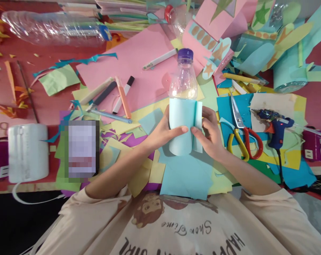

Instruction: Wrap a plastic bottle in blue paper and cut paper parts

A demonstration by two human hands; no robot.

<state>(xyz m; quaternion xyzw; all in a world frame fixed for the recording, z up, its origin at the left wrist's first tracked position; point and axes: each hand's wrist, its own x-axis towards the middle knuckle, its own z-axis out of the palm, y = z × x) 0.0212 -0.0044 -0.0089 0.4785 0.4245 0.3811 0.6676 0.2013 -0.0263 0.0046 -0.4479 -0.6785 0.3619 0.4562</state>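
A clear plastic bottle [183,83] with a purple cap stands upright in front of me. Light blue paper [180,117] wraps its lower part, and a loose flap of that paper sticks out on the right side. My left hand [169,129] is closed around the bottle's left side, its thumb lying across the front of the paper. On the other side, my right hand [210,132] pinches the flap, thumb in front and fingers curled behind. The far fingers of my left hand are hidden by the bottle.
Scissors [240,124] and a blue glue gun [278,127] lie to the right. Several markers [123,97] lie left of the bottle on pink paper. A blurred phone-like device [82,150], a white pouch [28,152] and a large plastic bottle [54,28] are further left. Paper crafts [290,67] stand at the back right.
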